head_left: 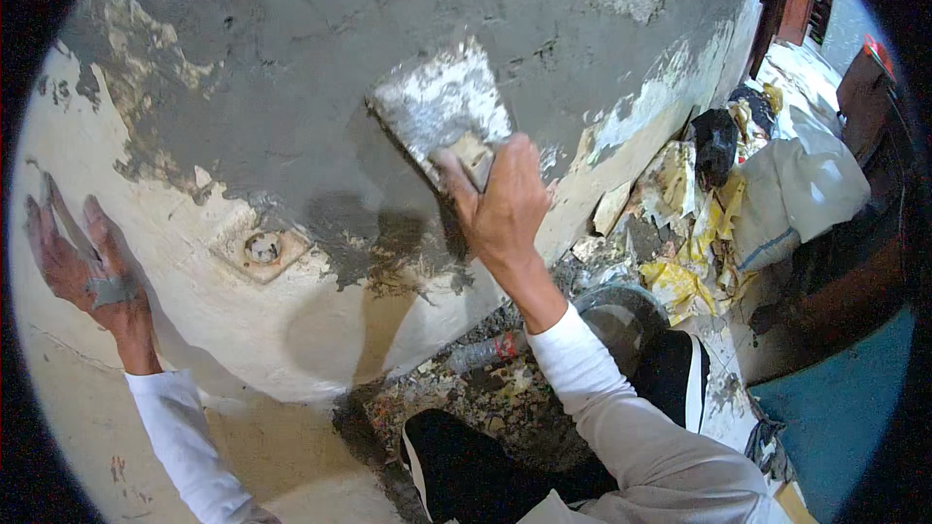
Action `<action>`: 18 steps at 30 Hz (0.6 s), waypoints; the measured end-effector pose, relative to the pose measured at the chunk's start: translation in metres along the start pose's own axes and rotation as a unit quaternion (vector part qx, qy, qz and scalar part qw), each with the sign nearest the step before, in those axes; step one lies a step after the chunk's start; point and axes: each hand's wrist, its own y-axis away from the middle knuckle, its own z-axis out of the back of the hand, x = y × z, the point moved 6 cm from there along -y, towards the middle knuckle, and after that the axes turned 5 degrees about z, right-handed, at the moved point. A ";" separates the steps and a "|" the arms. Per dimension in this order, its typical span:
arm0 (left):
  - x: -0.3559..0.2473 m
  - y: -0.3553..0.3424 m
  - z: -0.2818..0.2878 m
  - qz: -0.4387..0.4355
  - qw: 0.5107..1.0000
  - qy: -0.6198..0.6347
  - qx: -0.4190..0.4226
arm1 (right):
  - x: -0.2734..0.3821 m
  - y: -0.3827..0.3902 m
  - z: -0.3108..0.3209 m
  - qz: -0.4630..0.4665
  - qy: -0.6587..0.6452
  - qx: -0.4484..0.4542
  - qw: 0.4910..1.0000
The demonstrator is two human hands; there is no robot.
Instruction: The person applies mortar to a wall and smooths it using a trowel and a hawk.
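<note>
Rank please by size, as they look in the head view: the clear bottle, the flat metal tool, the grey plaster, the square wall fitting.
Largest to smallest:
1. Grey plaster
2. Flat metal tool
3. Square wall fitting
4. Clear bottle

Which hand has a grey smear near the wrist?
The left hand, holding no tool; the right hand, gripping the wide scraper, shows none.
</note>
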 end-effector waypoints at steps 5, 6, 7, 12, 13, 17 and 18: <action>-0.012 0.001 -0.001 -0.029 0.999 -0.032 -0.017 | -0.002 -0.006 -0.004 -0.022 -0.033 0.008 0.999; -0.013 0.002 -0.002 -0.031 0.999 -0.031 -0.016 | -0.005 -0.009 -0.004 -0.020 -0.020 -0.010 1.000; -0.006 -0.002 0.001 -0.027 0.999 -0.041 -0.012 | -0.003 -0.015 -0.003 -0.027 -0.022 -0.007 0.999; 0.026 0.000 0.000 0.079 0.992 0.095 0.004 | -0.001 0.016 0.003 -0.012 -0.049 0.022 0.998; 0.017 -0.002 0.000 0.078 0.993 0.093 0.002 | -0.003 0.032 0.003 -0.002 -0.071 0.033 0.997; -0.007 -0.003 -0.002 -0.026 1.000 -0.011 -0.014 | -0.018 0.053 -0.006 -0.044 -0.081 0.041 0.995; -0.008 0.000 -0.003 -0.026 1.000 -0.008 -0.015 | -0.017 0.035 -0.009 -0.053 -0.059 0.027 0.996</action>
